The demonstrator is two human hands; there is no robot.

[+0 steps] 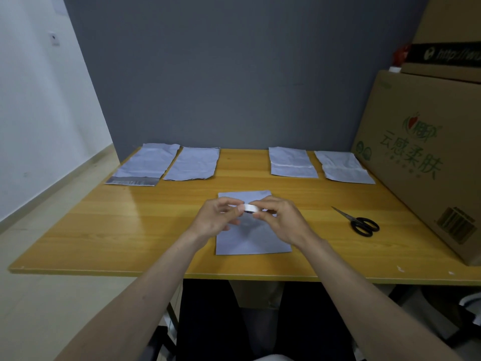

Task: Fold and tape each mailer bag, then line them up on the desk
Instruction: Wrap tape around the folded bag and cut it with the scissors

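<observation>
Two mailer bags at the far right (293,162) (345,167) lie folded, each with a pale strip across it that looks like tape, so those seem finished. Two at the far left (145,164) (192,164) look unsealed; the leftmost shows its grey adhesive flap.

A fifth bag (251,239) lies on the near middle of the surface (104,230) under both hands. The left hand (216,217) and right hand (281,220) are close together, pinching a white tape roll (251,208), apparently peeling its end. Scissors (358,221) lie to the right. Roughly halfway, I judge.
</observation>
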